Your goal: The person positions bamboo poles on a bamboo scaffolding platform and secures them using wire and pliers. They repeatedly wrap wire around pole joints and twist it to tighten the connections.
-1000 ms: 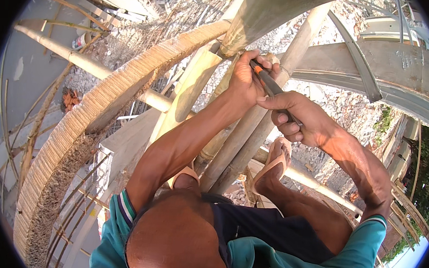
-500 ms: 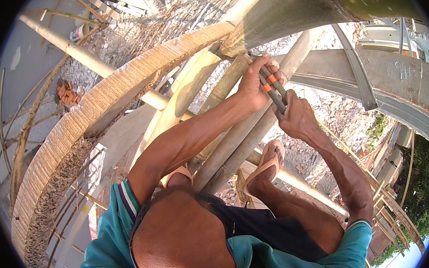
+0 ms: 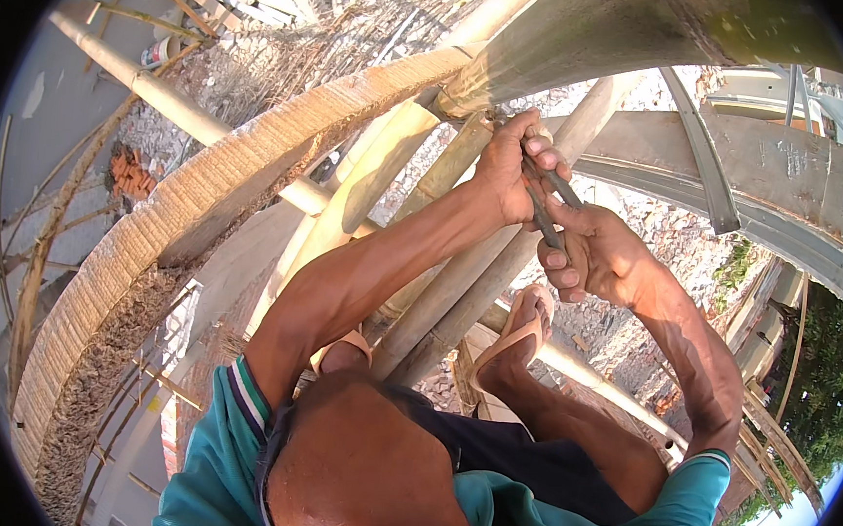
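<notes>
My left hand point(image 3: 508, 171) is closed around the upper part of a pair of dark-handled pliers point(image 3: 542, 216), thumb and fingers wrapped over it. The fingers of my right hand point(image 3: 600, 256) are bent at the handle ends, which stand somewhat apart. Beyond my left hand, the dark jaw end point(image 3: 496, 118) sits close to the top of a bamboo pole point(image 3: 458, 153); whether it grips anything there I cannot make out. My sandalled feet point(image 3: 519, 340) rest among the bamboo poles below my hands.
A curved, rough-edged slab point(image 3: 165, 221) sweeps along the left. A large rounded beam point(image 3: 574, 39) hangs overhead, and a grey curved panel point(image 3: 780, 161) lies to the right. Below are rubble point(image 3: 229, 83), a bamboo crosspiece point(image 3: 178, 114) and stacked bricks point(image 3: 132, 174).
My right hand has turned and its fingers have loosened on the handles. The pliers have rotated, and their orange bands no longer show. My left hand stays almost in place.
</notes>
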`<state>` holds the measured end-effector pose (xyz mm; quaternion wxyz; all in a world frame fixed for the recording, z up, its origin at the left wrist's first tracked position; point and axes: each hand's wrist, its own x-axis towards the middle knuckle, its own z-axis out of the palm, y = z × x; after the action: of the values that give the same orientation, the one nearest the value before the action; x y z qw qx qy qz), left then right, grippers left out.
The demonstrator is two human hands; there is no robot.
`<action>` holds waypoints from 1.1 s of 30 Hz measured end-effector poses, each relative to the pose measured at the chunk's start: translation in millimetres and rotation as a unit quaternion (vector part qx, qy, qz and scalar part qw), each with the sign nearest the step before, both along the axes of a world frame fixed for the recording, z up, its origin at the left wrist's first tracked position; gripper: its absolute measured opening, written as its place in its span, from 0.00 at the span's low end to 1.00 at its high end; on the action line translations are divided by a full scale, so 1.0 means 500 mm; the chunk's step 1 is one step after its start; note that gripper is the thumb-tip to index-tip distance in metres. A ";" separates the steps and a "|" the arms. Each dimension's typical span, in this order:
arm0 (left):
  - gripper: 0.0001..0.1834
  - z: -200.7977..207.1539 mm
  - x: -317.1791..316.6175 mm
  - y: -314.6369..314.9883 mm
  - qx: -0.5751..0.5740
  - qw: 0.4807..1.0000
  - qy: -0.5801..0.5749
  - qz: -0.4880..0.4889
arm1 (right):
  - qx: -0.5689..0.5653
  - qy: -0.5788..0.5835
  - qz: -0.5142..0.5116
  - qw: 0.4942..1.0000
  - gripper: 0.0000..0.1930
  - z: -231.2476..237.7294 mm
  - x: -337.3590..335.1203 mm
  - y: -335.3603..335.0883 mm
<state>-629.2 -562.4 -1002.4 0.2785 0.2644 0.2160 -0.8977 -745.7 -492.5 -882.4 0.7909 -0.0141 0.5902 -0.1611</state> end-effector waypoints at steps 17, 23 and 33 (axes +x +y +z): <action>0.20 0.016 -0.027 -0.021 -0.015 0.977 -0.200 -0.074 | -0.302 0.379 0.409 0.773 0.21 -0.083 -0.044 0.040; 0.15 0.022 -0.002 -0.038 0.012 0.987 -0.137 -0.081 | -0.137 -0.164 -0.068 0.975 0.26 -0.059 -0.039 0.047; 0.19 0.007 0.064 -0.054 0.030 0.984 -0.040 -0.171 | -0.071 -0.216 -0.251 0.941 0.18 -0.017 0.114 0.060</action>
<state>-597.1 -589.5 -998.7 0.1206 0.3414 0.1834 -0.9139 -688.6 -462.5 -891.1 0.8302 0.1132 0.3771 -0.3946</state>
